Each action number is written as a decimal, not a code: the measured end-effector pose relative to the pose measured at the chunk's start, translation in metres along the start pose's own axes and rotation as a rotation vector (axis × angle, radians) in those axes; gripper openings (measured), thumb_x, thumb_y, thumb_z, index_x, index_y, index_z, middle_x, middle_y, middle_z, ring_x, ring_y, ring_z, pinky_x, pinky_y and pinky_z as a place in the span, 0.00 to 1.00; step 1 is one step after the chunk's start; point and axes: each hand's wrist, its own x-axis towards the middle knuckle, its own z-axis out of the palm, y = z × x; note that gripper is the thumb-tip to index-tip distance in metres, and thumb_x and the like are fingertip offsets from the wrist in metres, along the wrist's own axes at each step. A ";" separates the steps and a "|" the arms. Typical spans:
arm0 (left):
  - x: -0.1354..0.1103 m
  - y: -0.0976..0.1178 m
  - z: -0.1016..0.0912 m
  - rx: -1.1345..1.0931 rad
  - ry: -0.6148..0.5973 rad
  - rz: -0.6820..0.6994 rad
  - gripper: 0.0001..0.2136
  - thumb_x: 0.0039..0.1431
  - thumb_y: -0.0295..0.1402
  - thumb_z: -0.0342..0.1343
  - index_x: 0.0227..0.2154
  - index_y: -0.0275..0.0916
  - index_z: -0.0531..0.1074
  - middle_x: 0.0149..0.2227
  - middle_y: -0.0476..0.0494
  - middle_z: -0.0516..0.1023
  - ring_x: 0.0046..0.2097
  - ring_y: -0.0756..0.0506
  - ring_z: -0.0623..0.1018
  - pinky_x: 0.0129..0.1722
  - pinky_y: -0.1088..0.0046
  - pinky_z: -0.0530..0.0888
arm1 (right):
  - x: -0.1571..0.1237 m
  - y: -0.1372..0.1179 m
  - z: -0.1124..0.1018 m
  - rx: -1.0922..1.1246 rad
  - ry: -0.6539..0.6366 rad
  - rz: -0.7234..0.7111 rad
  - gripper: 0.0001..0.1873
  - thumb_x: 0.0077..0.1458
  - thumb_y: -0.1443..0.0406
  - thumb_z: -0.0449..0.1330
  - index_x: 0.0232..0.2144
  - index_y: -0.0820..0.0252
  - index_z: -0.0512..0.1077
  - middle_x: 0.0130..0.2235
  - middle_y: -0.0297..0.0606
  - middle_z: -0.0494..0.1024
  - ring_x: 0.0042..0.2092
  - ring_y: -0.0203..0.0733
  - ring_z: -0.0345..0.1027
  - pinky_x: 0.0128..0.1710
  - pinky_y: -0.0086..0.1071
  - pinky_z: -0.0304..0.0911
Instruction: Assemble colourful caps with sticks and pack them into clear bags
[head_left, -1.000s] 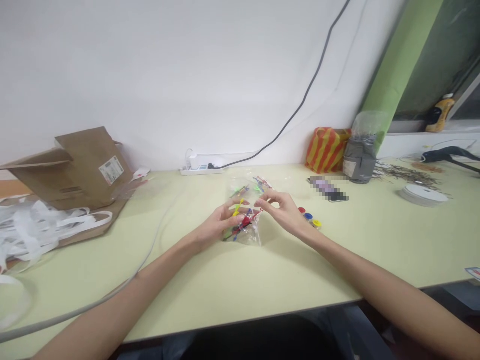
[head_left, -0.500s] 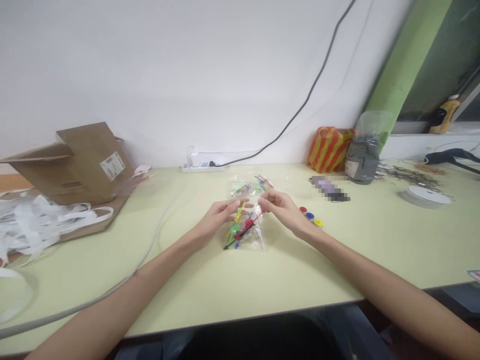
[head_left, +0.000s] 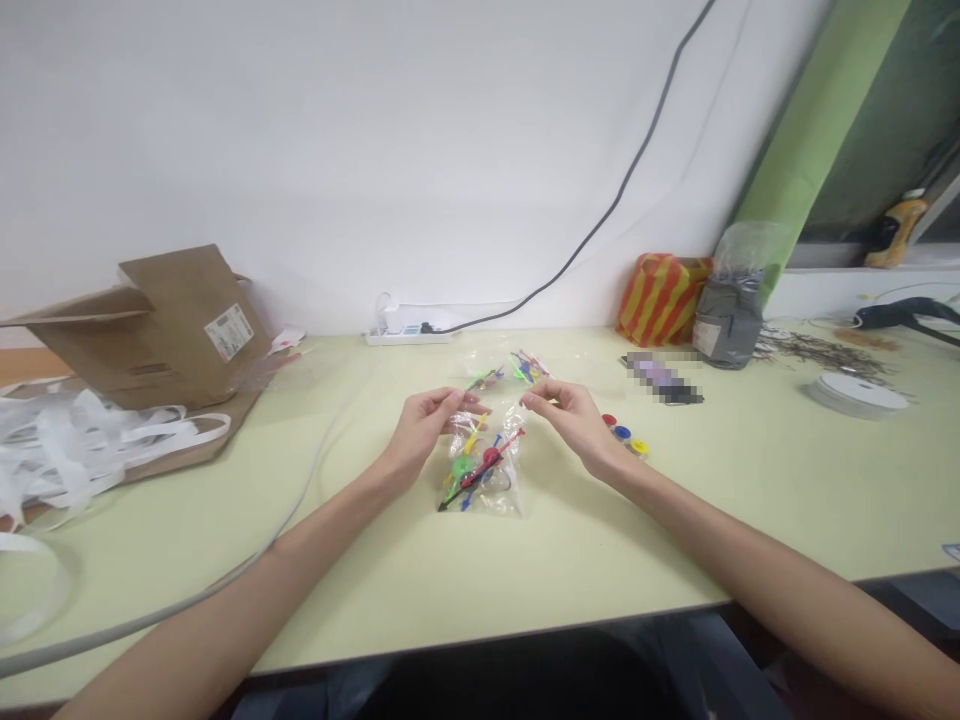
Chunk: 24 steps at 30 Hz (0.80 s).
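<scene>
A clear plastic bag (head_left: 504, 490) hangs just in front of me, its bottom near the table. Inside lie several coloured arrow-shaped plastic pieces (head_left: 489, 458) in red, black, yellow, green and blue. My left hand (head_left: 427, 425) pinches the bag's upper left edge between thumb and fingers. At the upper right edge, my right hand (head_left: 566, 415) is closed in a pinch on the bag. Behind my hands lie two more groups of small coloured pieces (head_left: 529, 367) in clear plastic. Small red, blue and yellow round-topped items (head_left: 621, 433) sit beside my right wrist.
At left stand an opened cardboard box (head_left: 172, 340) and a heap of white strips (head_left: 90, 440). A grey cable (head_left: 300, 500) crosses the table there. Toward the right are a blurred-out phone-like item (head_left: 661, 380), a striped bag (head_left: 660, 300), a grey bag (head_left: 726, 325) and white discs (head_left: 859, 395).
My left hand has shifted slightly left. The coloured pieces have dropped lower in the bag, and the red arrow's end is now away from my right fingers.
</scene>
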 end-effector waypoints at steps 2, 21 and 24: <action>-0.001 0.001 0.000 0.010 -0.008 -0.001 0.22 0.61 0.50 0.59 0.45 0.35 0.77 0.44 0.31 0.83 0.39 0.39 0.84 0.41 0.64 0.78 | 0.000 0.001 0.000 -0.001 0.015 -0.007 0.15 0.56 0.54 0.62 0.28 0.61 0.74 0.33 0.37 0.76 0.37 0.41 0.67 0.39 0.35 0.60; 0.001 0.001 -0.001 -0.137 -0.055 -0.028 0.12 0.59 0.40 0.62 0.38 0.39 0.67 0.47 0.36 0.82 0.38 0.42 0.84 0.36 0.69 0.78 | 0.001 0.008 0.000 0.149 0.070 -0.039 0.07 0.51 0.64 0.59 0.31 0.60 0.77 0.35 0.39 0.79 0.38 0.41 0.70 0.41 0.34 0.63; 0.000 0.003 -0.001 -0.144 -0.088 -0.011 0.11 0.60 0.39 0.60 0.36 0.39 0.67 0.47 0.36 0.83 0.38 0.42 0.84 0.37 0.67 0.78 | 0.001 0.007 -0.001 0.169 0.091 -0.032 0.06 0.49 0.66 0.58 0.29 0.59 0.75 0.33 0.36 0.76 0.38 0.40 0.68 0.41 0.33 0.62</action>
